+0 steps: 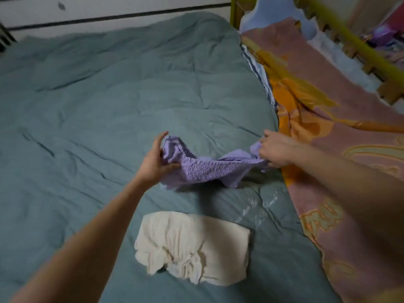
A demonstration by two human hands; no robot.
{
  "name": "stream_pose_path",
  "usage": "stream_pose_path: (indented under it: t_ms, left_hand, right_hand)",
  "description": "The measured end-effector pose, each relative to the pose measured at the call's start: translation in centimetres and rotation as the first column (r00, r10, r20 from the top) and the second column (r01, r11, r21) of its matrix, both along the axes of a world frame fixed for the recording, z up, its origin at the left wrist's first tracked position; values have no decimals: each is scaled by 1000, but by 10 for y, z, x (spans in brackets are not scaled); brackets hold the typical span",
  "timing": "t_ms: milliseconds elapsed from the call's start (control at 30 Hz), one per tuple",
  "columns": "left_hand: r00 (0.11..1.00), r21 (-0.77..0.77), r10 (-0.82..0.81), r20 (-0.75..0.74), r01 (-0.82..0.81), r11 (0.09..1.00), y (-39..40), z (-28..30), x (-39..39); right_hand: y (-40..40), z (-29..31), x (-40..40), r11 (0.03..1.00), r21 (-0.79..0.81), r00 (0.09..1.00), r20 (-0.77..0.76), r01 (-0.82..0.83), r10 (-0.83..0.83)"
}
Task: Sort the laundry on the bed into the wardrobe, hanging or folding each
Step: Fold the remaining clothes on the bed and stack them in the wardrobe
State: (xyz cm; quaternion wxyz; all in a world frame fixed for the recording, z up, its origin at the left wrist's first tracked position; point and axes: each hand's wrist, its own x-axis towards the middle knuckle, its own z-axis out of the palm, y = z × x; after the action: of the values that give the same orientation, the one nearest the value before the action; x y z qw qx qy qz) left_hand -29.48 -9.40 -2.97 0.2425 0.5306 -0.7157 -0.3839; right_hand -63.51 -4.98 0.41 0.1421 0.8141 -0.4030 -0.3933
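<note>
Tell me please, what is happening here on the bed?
A person is sorting laundry. The left hand and the right hand each grip one end of a purple crinkled garment, holding it stretched just above the teal duvet. A cream garment lies already folded on the duvet nearer the person. A pink and orange blanket covers the right side.

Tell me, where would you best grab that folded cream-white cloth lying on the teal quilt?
Probably along the smooth straight far edge of the folded cream-white cloth, coming from above and pinching both far corners. The near edge is bunched and loose, so lifting there would likely undo the fold. It lies flat on the teal quilt, untouched.
</note>
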Motion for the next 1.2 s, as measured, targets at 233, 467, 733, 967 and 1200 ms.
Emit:
stream_pose_path:
  t_ms: [233, 467, 733, 967, 1200]
  left_hand:
    - [638, 27, -438, 633, 547, 837, 34, 45, 106]
    - [867, -36, -283, 411, 326, 945, 49, 73, 162]
    - [722, -98, -90, 686, 215, 972, 40, 128, 181]
    - [764, 19, -80, 640, 89, 996, 23, 167, 183]
    - [686, 72, -101, 721, 70, 995, 46, 167, 143]
  right_hand:
    - [57, 39, 72, 976, 87, 974, 87, 199, -207]
    - [80, 73, 114, 905, 77, 844, 334, 419, -420]
    - [88, 114, 143, 856, -52, 777, 452, 514, -438]
    - [76, 144, 151, 727, -171, 722, 400, 664, -565]
    - [86, 136, 158, 602, 272, 490, 383, 751, -783]
